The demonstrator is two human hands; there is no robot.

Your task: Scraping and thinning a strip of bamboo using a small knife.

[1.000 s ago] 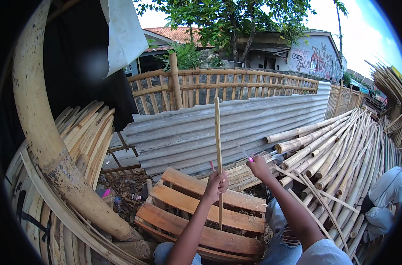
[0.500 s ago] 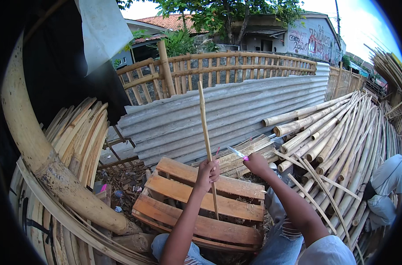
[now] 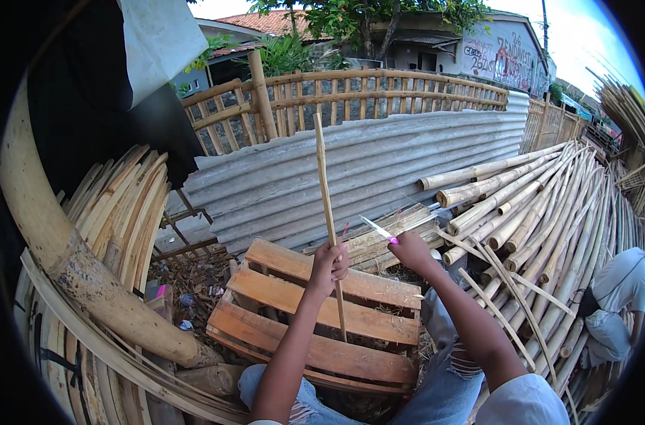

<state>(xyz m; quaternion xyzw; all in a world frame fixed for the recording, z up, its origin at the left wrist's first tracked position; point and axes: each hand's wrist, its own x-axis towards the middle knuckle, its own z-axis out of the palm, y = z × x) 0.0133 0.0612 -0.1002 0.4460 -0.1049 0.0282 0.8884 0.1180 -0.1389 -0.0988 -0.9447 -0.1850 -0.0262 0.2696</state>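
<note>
My left hand [image 3: 329, 268] is closed around a long, thin bamboo strip [image 3: 324, 180]. The strip stands nearly upright, its lower end down at the slatted wooden bench [image 3: 315, 312] between my knees. To its right, my right hand [image 3: 411, 250] grips a knife [image 3: 379, 228] by a pink handle, most of which my fingers hide. The pale blade points up and left toward the strip, with a gap between them. A thin reddish strand shows beside my left hand; what it is I cannot make out.
Bamboo poles [image 3: 506, 198] lie heaped on the right, near another person [image 3: 615, 304]. Split bamboo [image 3: 124, 219] and a thick bamboo post [image 3: 88, 283] stand at the left. Corrugated metal sheeting [image 3: 358, 170] runs below a bamboo fence [image 3: 379, 93]. More strips [image 3: 379, 248] lie beyond the bench.
The view has shifted slightly. Both hands keep their grips, and the knife stays apart from the bamboo strip, its blade a little nearer to it.
</note>
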